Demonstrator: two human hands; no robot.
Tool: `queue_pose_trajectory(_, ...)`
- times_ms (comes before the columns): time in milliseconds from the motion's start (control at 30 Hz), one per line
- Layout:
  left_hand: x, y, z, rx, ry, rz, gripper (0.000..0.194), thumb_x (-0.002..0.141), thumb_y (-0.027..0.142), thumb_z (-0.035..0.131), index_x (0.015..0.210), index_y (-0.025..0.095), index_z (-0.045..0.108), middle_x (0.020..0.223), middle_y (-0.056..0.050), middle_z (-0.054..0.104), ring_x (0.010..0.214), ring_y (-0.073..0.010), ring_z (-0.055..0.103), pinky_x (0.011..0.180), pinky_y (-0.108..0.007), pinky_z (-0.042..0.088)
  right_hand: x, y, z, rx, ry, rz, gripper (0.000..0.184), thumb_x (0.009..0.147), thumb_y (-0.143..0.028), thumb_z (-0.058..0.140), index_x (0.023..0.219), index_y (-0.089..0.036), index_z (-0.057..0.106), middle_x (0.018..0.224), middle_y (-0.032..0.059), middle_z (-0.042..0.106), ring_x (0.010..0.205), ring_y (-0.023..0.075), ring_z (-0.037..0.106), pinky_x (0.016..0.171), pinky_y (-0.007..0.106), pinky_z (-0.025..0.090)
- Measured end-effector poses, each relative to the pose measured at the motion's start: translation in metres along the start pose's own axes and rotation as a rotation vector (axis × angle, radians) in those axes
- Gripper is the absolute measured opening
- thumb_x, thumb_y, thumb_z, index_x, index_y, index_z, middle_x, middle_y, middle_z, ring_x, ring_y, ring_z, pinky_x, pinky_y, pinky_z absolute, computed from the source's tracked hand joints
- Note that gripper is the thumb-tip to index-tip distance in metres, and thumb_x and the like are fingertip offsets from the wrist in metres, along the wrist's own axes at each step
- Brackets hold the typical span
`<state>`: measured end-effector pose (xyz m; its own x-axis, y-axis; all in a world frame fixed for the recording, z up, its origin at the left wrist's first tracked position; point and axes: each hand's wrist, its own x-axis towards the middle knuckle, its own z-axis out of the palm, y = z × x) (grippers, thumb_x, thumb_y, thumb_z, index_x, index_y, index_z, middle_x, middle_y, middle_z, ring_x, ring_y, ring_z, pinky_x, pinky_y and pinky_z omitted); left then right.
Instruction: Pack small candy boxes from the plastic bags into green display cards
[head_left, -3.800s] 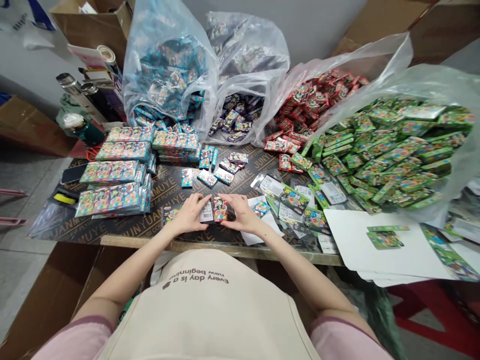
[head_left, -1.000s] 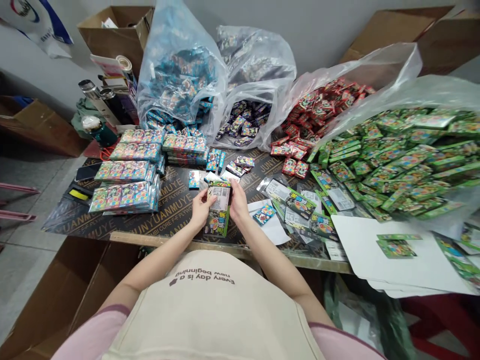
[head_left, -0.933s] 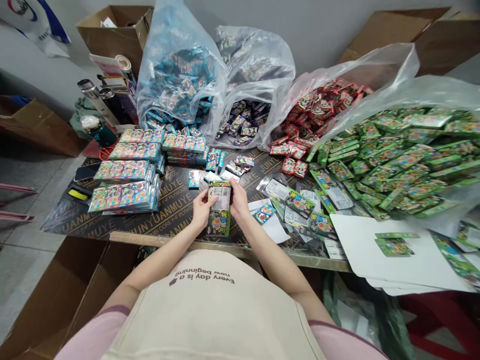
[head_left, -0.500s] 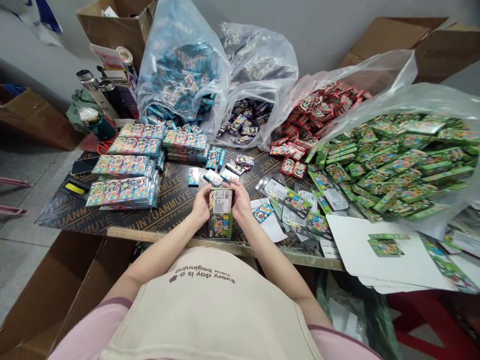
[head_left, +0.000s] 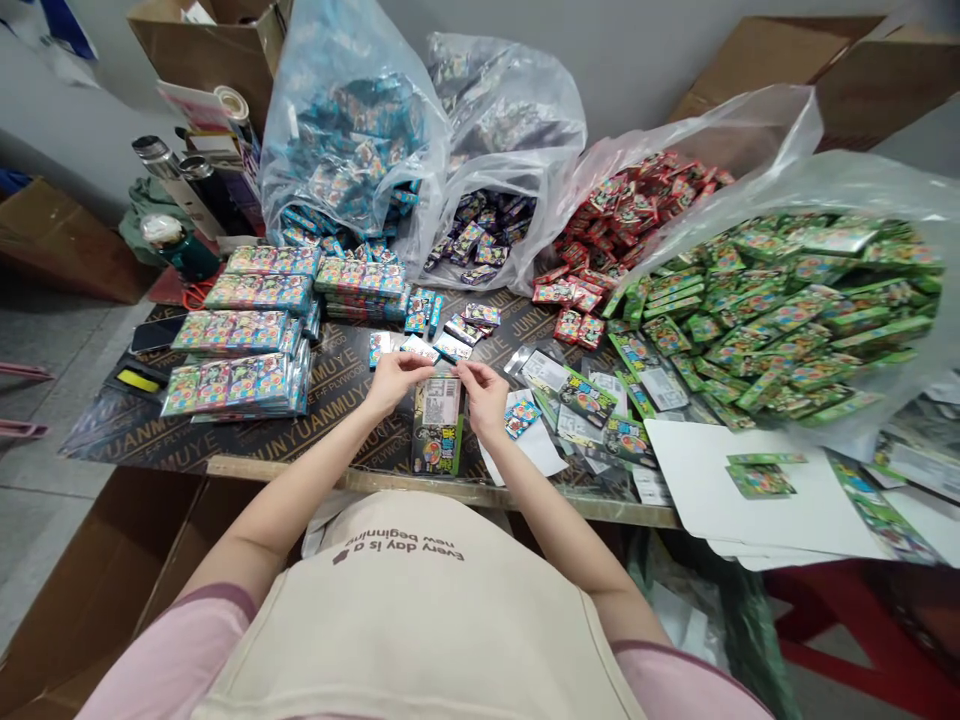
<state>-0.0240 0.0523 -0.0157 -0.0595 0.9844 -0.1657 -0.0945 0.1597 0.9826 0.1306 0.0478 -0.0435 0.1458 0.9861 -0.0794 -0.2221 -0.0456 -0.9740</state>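
A dark, green-edged printed packet point(head_left: 437, 440) with a white label panel lies on the table in front of me. My left hand point(head_left: 396, 384) pinches its far edge at the left corner, thumb and forefinger together. At the right corner of that same edge, my right hand point(head_left: 486, 394) has its fingers closed as well. Whether they grip the packet itself or a clear film on it is too small to tell. Just beyond my fingertips are small white-faced boxes point(head_left: 420, 349). A blue small box point(head_left: 522, 414) rests on white paper to the right of my right hand.
Stacks of wrapped multi-packs point(head_left: 229, 385) stand at the left. Along the back are plastic bags of blue point(head_left: 352, 140), purple point(head_left: 480, 235), red point(head_left: 622, 220) and green point(head_left: 795, 310) small boxes. Loose printed packets point(head_left: 577, 395) and white card sheets point(head_left: 697, 480) lie at the right.
My hands have gone from holding the packet's two sides to pinching its far edge. The left wrist has swung outward. The whole view has shifted slightly.
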Motion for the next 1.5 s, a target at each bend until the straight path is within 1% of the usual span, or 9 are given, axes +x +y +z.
queue_pose_trajectory(233, 0.007, 0.007, 0.001, 0.125, -0.085, 0.006, 0.007, 0.055, 0.016, 0.076, 0.061, 0.014, 0.072, 0.060, -0.004, 0.067, 0.058, -0.0146, 0.058, 0.063, -0.028, 0.045, 0.017, -0.017, -0.013, -0.243, -0.200, -0.029, 0.019, 0.068, -0.038, 0.071, 0.066, -0.020, 0.067, 0.063, -0.0003, 0.066, 0.059, 0.0151, 0.058, 0.062, 0.030, 0.045)
queue_pose_trajectory(433, -0.001, 0.011, 0.000, 0.424, -0.120, 0.228, 0.003, 0.063, 0.014, 0.071, 0.062, 0.015, 0.073, 0.064, -0.005, 0.066, 0.063, -0.0157, 0.058, 0.062, -0.027, 0.042, 0.018, -0.031, -0.020, -0.387, -0.295, -0.104, 0.016, 0.069, -0.035, 0.070, 0.063, -0.020, 0.068, 0.060, -0.0007, 0.065, 0.057, 0.0151, 0.056, 0.061, 0.029, 0.044)
queue_pose_trajectory(667, -0.003, 0.011, -0.005, 0.609, -0.234, 0.401, 0.007, 0.071, 0.014, 0.069, 0.064, 0.018, 0.071, 0.066, -0.003, 0.060, 0.066, -0.0156, 0.053, 0.066, -0.028, 0.039, 0.006, -0.022, -0.033, -0.112, -0.333, 0.082, 0.041, 0.076, -0.059, 0.062, 0.080, -0.021, 0.075, 0.080, 0.0050, 0.074, 0.076, 0.0205, 0.067, 0.074, 0.037, 0.054)
queue_pose_trajectory(733, -0.004, 0.009, -0.005, 0.659, -0.267, 0.446, 0.009, 0.075, 0.014, 0.065, 0.073, 0.018, 0.073, 0.070, -0.003, 0.058, 0.069, -0.0162, 0.053, 0.068, -0.029, 0.040, -0.003, -0.019, -0.033, -0.129, -0.276, 0.007, 0.034, 0.076, -0.054, 0.066, 0.086, -0.023, 0.075, 0.089, 0.0047, 0.074, 0.084, 0.0218, 0.068, 0.080, 0.039, 0.054)
queue_pose_trajectory(900, -0.005, 0.004, -0.007, 0.799, -0.362, 0.565, 0.025, 0.086, 0.020, 0.052, 0.096, 0.024, 0.075, 0.076, -0.003, 0.050, 0.073, -0.0165, 0.050, 0.067, -0.029, 0.040, 0.004, -0.020, -0.051, -0.386, -0.313, -0.251, 0.024, 0.085, -0.041, 0.059, 0.095, -0.025, 0.073, 0.105, 0.0044, 0.072, 0.100, 0.0224, 0.065, 0.094, 0.040, 0.047)
queue_pose_trajectory(1033, -0.006, -0.002, -0.008, 0.862, -0.362, 0.643, 0.028, 0.089, 0.021, 0.048, 0.101, 0.022, 0.074, 0.078, -0.005, 0.051, 0.074, -0.0170, 0.049, 0.066, -0.029, 0.040, 0.048, -0.023, -0.106, -0.799, -0.233, -0.343, 0.024, 0.079, -0.026, 0.062, 0.101, -0.020, 0.071, 0.102, 0.0077, 0.068, 0.085, 0.0199, 0.062, 0.082, 0.036, 0.049)
queue_pose_trajectory(1167, -0.013, -0.009, -0.006, 0.901, -0.270, 0.704, 0.033, 0.090, 0.016, 0.043, 0.105, 0.021, 0.072, 0.077, -0.005, 0.052, 0.075, -0.0180, 0.050, 0.066, -0.030, 0.041, 0.080, -0.014, -0.152, -1.248, -0.404, -0.313, 0.010, 0.074, -0.014, 0.065, 0.080, -0.016, 0.073, 0.086, 0.0089, 0.065, 0.086, 0.0222, 0.057, 0.082, 0.036, 0.044)
queue_pose_trajectory(1267, -0.018, -0.009, -0.005, 0.854, -0.209, 0.703, 0.027, 0.090, 0.019, 0.047, 0.102, 0.019, 0.071, 0.077, -0.005, 0.055, 0.075, -0.0180, 0.052, 0.067, -0.030, 0.042, 0.083, -0.001, -0.161, -1.310, -0.489, -0.282, 0.008, 0.073, -0.017, 0.068, 0.078, -0.018, 0.074, 0.083, 0.0073, 0.064, 0.083, 0.0210, 0.056, 0.078, 0.032, 0.043)
queue_pose_trajectory(1500, -0.022, -0.002, -0.005, 0.730, -0.164, 0.689, 0.013, 0.085, 0.018, 0.057, 0.082, 0.017, 0.069, 0.076, -0.005, 0.064, 0.073, -0.0168, 0.059, 0.068, -0.029, 0.045, 0.069, 0.011, -0.153, -1.315, -0.477, -0.295, 0.012, 0.079, -0.015, 0.058, 0.071, -0.016, 0.067, 0.082, 0.0098, 0.062, 0.084, 0.0223, 0.054, 0.077, 0.033, 0.041)
